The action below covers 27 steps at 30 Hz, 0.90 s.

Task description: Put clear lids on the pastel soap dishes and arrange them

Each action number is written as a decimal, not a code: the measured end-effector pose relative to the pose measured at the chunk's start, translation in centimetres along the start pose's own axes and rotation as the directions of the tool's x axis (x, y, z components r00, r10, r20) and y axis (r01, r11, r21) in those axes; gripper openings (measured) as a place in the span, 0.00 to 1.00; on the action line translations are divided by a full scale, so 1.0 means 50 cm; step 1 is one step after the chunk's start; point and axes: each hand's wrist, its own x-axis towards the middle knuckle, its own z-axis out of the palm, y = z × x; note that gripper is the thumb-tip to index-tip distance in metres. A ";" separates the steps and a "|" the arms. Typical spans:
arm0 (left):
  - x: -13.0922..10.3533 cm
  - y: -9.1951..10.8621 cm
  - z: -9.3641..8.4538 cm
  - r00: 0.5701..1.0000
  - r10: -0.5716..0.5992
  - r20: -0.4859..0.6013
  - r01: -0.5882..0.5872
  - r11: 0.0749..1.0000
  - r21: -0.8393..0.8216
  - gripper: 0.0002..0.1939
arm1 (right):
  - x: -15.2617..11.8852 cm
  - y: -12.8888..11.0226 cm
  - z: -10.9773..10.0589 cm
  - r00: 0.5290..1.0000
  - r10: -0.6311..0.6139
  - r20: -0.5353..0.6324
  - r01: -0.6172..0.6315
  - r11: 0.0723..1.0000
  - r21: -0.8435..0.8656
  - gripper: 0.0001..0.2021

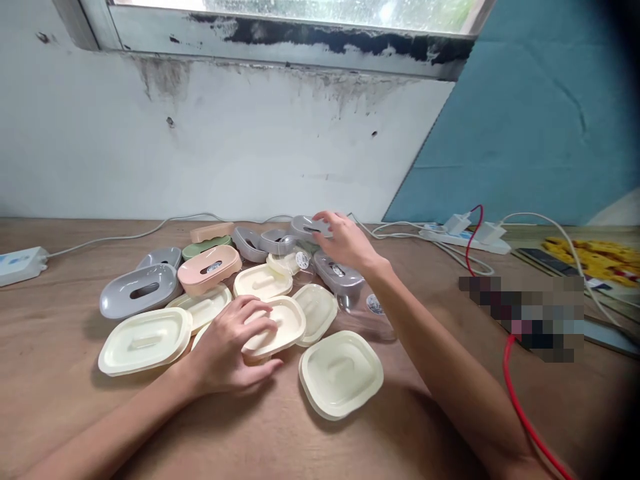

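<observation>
My left hand [234, 348] curls its fingers over a cream plastic lid [285, 327] with a raised centre, its thumb at the near edge. At the back of the pile, my right hand [343, 239] grips the right end of a grey oval piece with a slot [303, 228]. Part of that piece is hidden by the fingers. Another cream lid [341, 375] lies apart at the front, and a wide cream lid [145, 341] rests at the left. Beside my right forearm is a clear plastic container [363, 313] with a round sticker.
Around the hands lie a peach slotted piece [209, 269], a green one [206, 247] and a large grey one [139, 291]. Power strips stand at the left [23, 265] and right [467, 239], with loose white cords. A red cable [520, 400] runs along the right.
</observation>
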 end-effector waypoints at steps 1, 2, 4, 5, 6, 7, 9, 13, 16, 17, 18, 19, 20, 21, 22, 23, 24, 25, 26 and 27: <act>-0.001 -0.001 0.002 1.000 0.005 -0.004 -0.005 1.000 0.011 0.15 | -0.004 -0.011 -0.009 0.996 -0.060 0.066 0.054 0.994 0.094 0.15; -0.001 -0.004 0.003 1.000 0.014 -0.007 -0.014 1.000 0.025 0.13 | -0.009 -0.023 -0.018 0.981 -0.127 0.149 0.096 0.976 0.198 0.14; -0.001 -0.012 0.003 0.999 0.053 -0.007 -0.052 0.997 0.058 0.12 | -0.020 -0.049 -0.032 0.915 -0.243 0.323 0.119 0.926 0.359 0.13; 0.000 -0.017 0.003 0.997 0.076 -0.007 -0.075 0.994 0.076 0.13 | -0.026 -0.062 -0.038 0.875 -0.276 0.397 0.112 0.915 0.388 0.13; 0.000 -0.024 0.002 0.995 0.098 -0.009 -0.097 0.991 0.094 0.13 | -0.032 -0.073 -0.041 0.839 -0.297 0.456 0.107 0.911 0.397 0.13; 0.001 -0.031 0.001 0.993 0.118 -0.012 -0.116 0.987 0.109 0.12 | -0.037 -0.084 -0.044 0.808 -0.312 0.499 0.108 0.912 0.395 0.13; 0.002 -0.045 -0.001 0.989 0.145 -0.023 -0.141 0.981 0.135 0.10 | -0.045 -0.100 -0.045 0.764 -0.329 0.555 0.119 0.917 0.379 0.13; 0.002 -0.064 -0.005 0.986 0.159 -0.058 -0.150 0.979 0.137 0.10 | -0.053 -0.108 -0.038 0.685 -0.315 0.657 0.152 0.944 0.294 0.19; 0.001 -0.059 -0.010 0.969 0.223 -0.110 -0.207 0.968 0.144 0.10 | -0.052 -0.096 -0.029 0.657 -0.237 0.715 0.142 0.971 0.192 0.20; 0.000 -0.053 -0.013 0.954 0.271 -0.128 -0.249 0.955 0.163 0.10 | -0.050 -0.089 -0.027 0.664 -0.206 0.719 0.136 0.979 0.155 0.19; -0.001 -0.045 -0.017 0.935 0.324 -0.141 -0.296 0.936 0.189 0.10 | -0.048 -0.083 -0.025 0.675 -0.180 0.716 0.133 0.984 0.121 0.18; -0.003 -0.034 -0.020 0.915 0.375 -0.148 -0.340 0.915 0.216 0.10 | -0.046 -0.076 -0.023 0.686 -0.158 0.710 0.132 0.987 0.092 0.17; -0.006 -0.023 -0.023 0.894 0.422 -0.149 -0.382 0.893 0.238 0.10 | -0.044 -0.070 -0.022 0.696 -0.142 0.704 0.129 0.989 0.072 0.17; -0.009 -0.010 -0.024 0.880 0.453 -0.144 -0.410 0.876 0.253 0.12 | -0.041 -0.064 -0.020 0.703 -0.135 0.699 0.124 0.990 0.066 0.17; -0.014 0.001 -0.024 0.867 0.478 -0.139 -0.434 0.863 0.259 0.13 | -0.039 -0.059 -0.019 0.706 -0.137 0.695 0.119 0.990 0.073 0.18; -0.018 0.011 -0.021 0.859 0.495 -0.132 -0.453 0.854 0.255 0.15 | -0.037 -0.053 -0.018 0.708 -0.146 0.691 0.117 0.989 0.089 0.18; -0.022 0.019 -0.017 0.858 0.498 -0.124 -0.461 0.854 0.240 0.16 | -0.035 -0.049 -0.016 0.708 -0.159 0.688 0.119 0.987 0.106 0.19; -0.025 0.025 -0.011 0.862 0.494 -0.116 -0.465 0.860 0.210 0.17 | -0.033 -0.044 -0.014 0.707 -0.172 0.686 0.124 0.985 0.120 0.18; -0.027 0.029 -0.004 0.870 0.483 -0.102 -0.463 0.870 0.169 0.18 | -0.032 -0.040 -0.012 0.706 -0.180 0.685 0.130 0.984 0.125 0.18; -0.028 0.030 0.004 0.879 0.470 -0.084 -0.459 0.880 0.118 0.19 | -0.031 -0.036 -0.010 0.707 -0.182 0.684 0.135 0.983 0.122 0.17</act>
